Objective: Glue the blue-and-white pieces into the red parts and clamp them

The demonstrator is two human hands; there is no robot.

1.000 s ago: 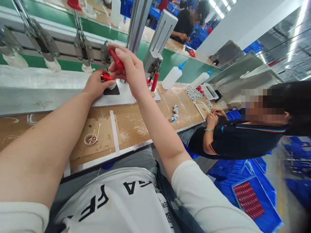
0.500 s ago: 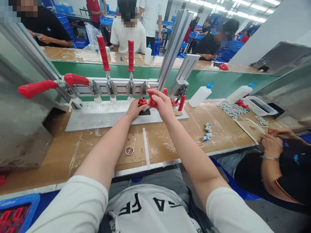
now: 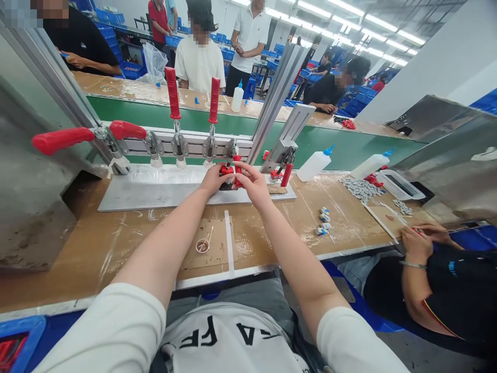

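My left hand (image 3: 214, 179) is closed on a small red plastic part (image 3: 226, 170), which sits at a black block on the grey metal plate (image 3: 132, 195). My right hand (image 3: 254, 185) is beside it, its thumb and fingers closed around the red handle (image 3: 238, 159) of a toggle clamp, which points downward. My fingers partly hide the part and the handle. Left of my hands, two clamps on the same rail have upright red handles (image 3: 214, 101), and two more have handles (image 3: 64, 140) lying sideways.
A small cup with a stick (image 3: 202, 246) stands on the brown bench. White bottles with blue tips (image 3: 315, 166), small blue-and-white pieces (image 3: 323, 223) and a pile of grey pieces (image 3: 361, 189) lie to the right. A co-worker's hands (image 3: 419, 241) are at the far right.
My right hand has moved down with the clamp handle, which now points more steeply downward. My left hand stays at the red part. The whole view has shifted slightly.
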